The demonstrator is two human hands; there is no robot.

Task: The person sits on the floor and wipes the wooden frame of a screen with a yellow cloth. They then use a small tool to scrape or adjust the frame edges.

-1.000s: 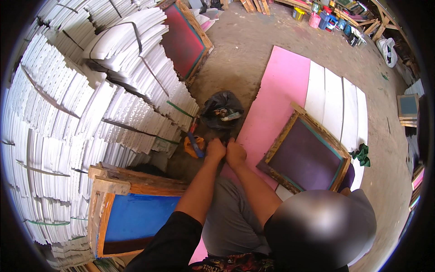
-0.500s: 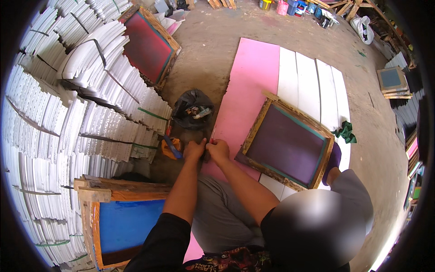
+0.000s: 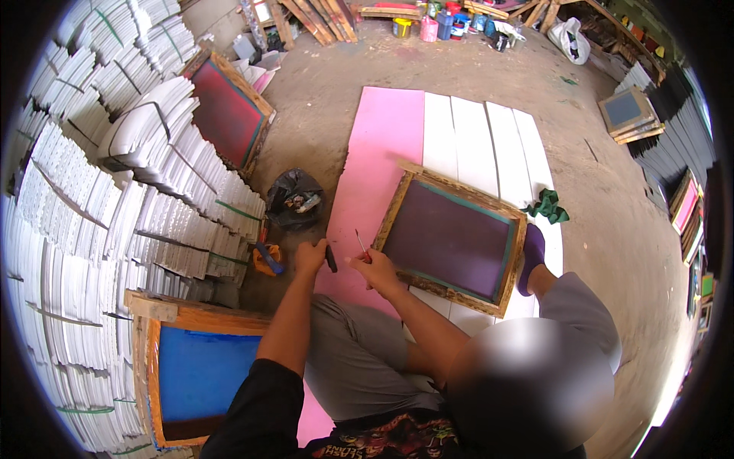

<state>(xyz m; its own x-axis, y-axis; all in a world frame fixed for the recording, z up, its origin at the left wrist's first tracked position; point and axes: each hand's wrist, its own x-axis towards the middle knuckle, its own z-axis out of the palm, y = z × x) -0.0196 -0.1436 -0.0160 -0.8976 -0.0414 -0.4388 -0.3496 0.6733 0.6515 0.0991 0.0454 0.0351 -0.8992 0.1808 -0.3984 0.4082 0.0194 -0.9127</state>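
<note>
My left hand (image 3: pixel 310 258) is closed on a short black object (image 3: pixel 331 259) whose kind I cannot make out. Just to its right, my right hand (image 3: pixel 375 271) grips a screwdriver (image 3: pixel 363 246) by its red handle, the thin metal shaft pointing up and away from me. Both hands are over the near left part of a pink board (image 3: pixel 375 153). Close to my right hand, a wooden-framed screen (image 3: pixel 451 237) with dark purple mesh lies across the pink board and the white boards (image 3: pixel 478 145).
Strapped stacks of white sheets (image 3: pixel 160 199) rise on my left. A black plastic bag (image 3: pixel 294 199) and an orange-and-blue item (image 3: pixel 267 258) lie beyond my left hand. A blue screen (image 3: pixel 206 375) stands at near left, a red one (image 3: pixel 228 111) farther off. Green cloth (image 3: pixel 547 206) lies at right.
My hands have moved apart; they were together before. The screwdriver and the black object now show separately. The view has shifted, bringing more of the far floor and paint pots into sight.
</note>
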